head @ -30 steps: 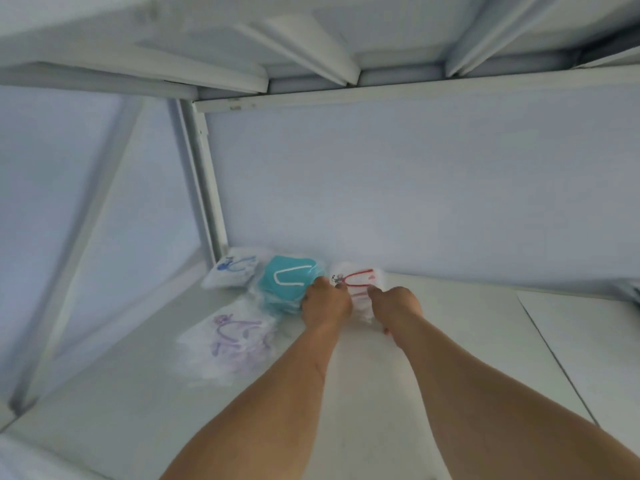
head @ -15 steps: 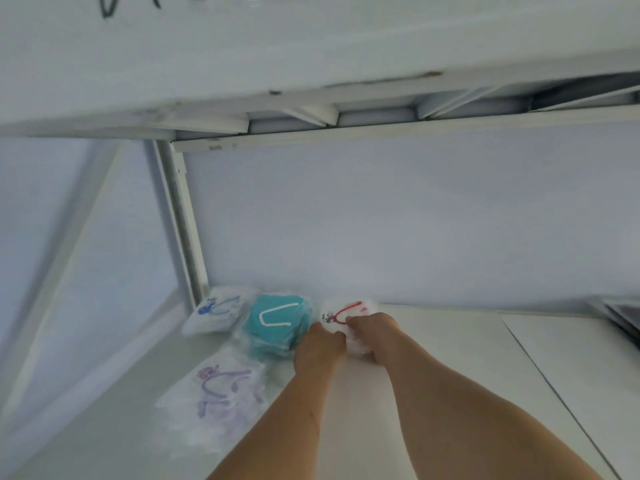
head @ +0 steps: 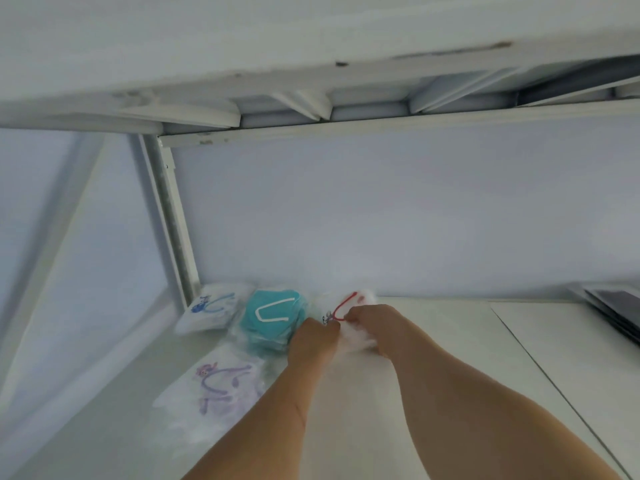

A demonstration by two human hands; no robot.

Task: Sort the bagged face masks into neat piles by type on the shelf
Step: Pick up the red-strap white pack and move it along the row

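Sorting nearly done: four mask piles lie on the shelf (head: 433, 341)
Left hand (head: 313, 341) and right hand (head: 375, 323) pinch the red pile (head: 349, 301) between their fingers; teal pile (head: 272, 315) just left; blue (head: 211, 308) and purple (head: 218, 382) piles beyond

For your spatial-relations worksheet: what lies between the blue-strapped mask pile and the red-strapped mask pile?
The teal mask pile sits between the blue-strapped pile and the red-strapped pile, shown in the head view.

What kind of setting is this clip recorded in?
Probably a storeroom or stockroom: a white metal shelving unit against a plain wall, with another shelf board overhead. Both hands, left hand and right hand, handle a red-strap bagged mask beside a teal mask pile.
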